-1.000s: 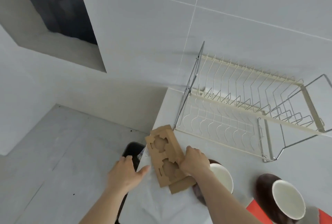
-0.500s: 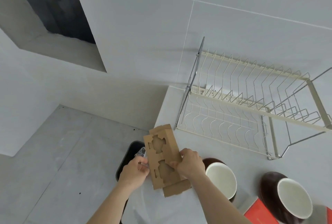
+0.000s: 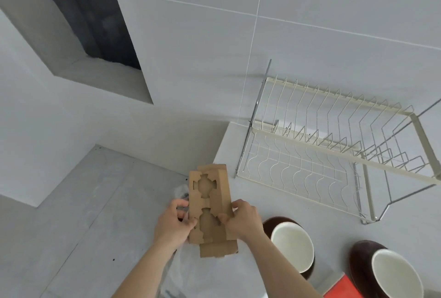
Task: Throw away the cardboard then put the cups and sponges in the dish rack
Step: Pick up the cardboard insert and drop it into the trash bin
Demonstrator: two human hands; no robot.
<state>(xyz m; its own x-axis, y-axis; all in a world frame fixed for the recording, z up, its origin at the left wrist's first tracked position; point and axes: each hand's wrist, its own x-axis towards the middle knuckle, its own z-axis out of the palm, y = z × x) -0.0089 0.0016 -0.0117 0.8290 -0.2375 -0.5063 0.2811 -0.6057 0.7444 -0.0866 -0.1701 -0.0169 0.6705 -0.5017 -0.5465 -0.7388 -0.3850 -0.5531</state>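
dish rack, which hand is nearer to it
Right. The right hand grips the cardboard's rack-side edge, below-left of the dish rack; the left hand grips the far edge.

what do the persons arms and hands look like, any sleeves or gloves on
Both forearms are bare with no sleeves in view. The left hand and right hand wear no gloves, and no rings, watch or bracelets show on the fingers or wrists.
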